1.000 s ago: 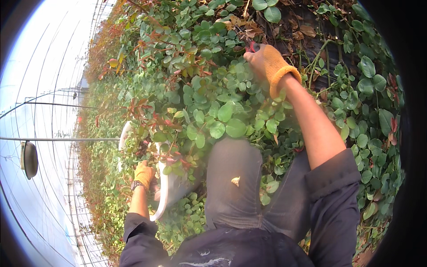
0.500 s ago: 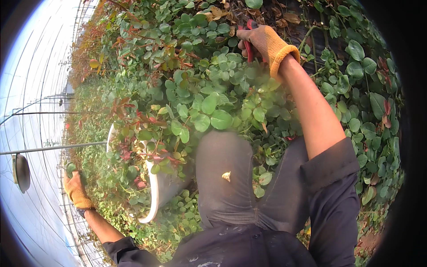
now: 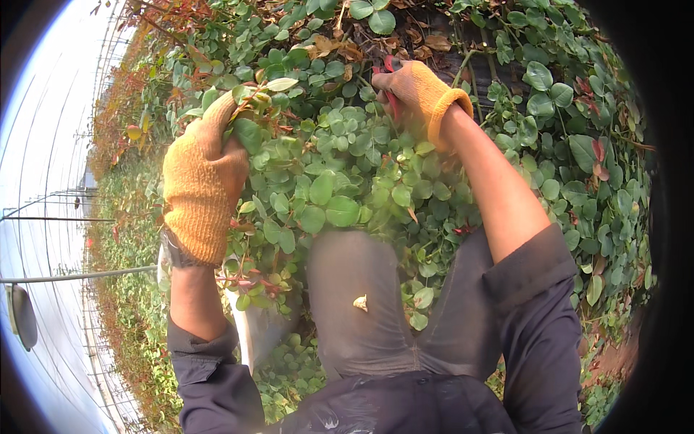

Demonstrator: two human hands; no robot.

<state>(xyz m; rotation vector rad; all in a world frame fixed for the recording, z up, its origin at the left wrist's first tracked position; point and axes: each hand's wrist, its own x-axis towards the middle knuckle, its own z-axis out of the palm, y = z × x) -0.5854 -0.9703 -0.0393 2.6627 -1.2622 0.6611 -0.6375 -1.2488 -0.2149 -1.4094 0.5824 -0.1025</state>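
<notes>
My left hand (image 3: 204, 177), in an orange knit glove, is raised in front of me and closed around a leafy green shoot (image 3: 249, 119) of the bush. My right hand (image 3: 413, 92), also in an orange glove, reaches further into the foliage and grips a red-handled cutting tool (image 3: 389, 83), whose blades are hidden among the leaves. A dense mass of round green leaves (image 3: 340, 181) lies between both hands. My grey-trousered knee (image 3: 361, 304) shows below the leaves.
Rows of green and reddish plants (image 3: 123, 239) run away on the left under a translucent greenhouse roof (image 3: 43, 145). A white curved object (image 3: 242, 325) sits by my left leg. Dry brown leaves (image 3: 426, 40) and bare stems lie at the top.
My left hand has come up from low at the left side and taken hold of a shoot. My right hand has stayed in the foliage with the tool.
</notes>
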